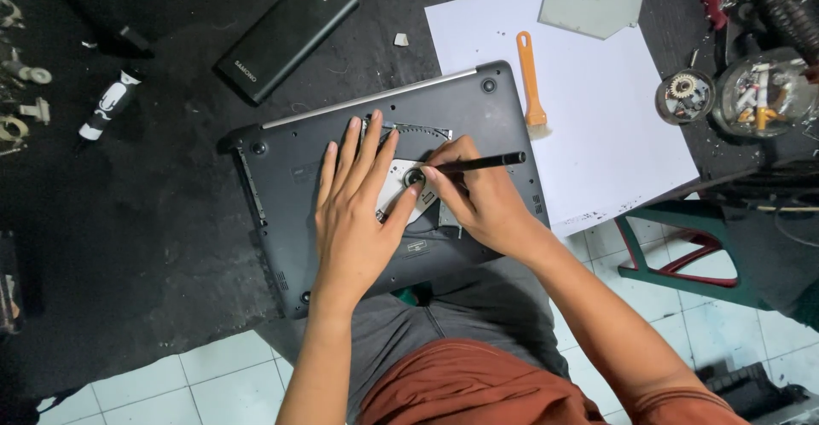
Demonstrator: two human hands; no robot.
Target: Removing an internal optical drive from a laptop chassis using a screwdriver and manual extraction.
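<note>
Upturned laptop base (290,177) takes up mat centre; both hands on it, left hand (354,212) flat, right hand (478,195) gripping black tool (478,164). Dark mat (128,220) left of laptop open, wide passage. Above-left: black power bank (286,34) and small white tube (107,105) obstruct. Right: white paper (614,143) mostly bare, orange brush (531,84) just beside laptop edge. Far right crowded: glass ashtray (763,92), small round dish (684,96), tools.

Matt dark plastic laptop base (341,135) with a shiny metal disc (399,188), beside smooth white paper (614,126) on a rough black mat (128,220).
</note>
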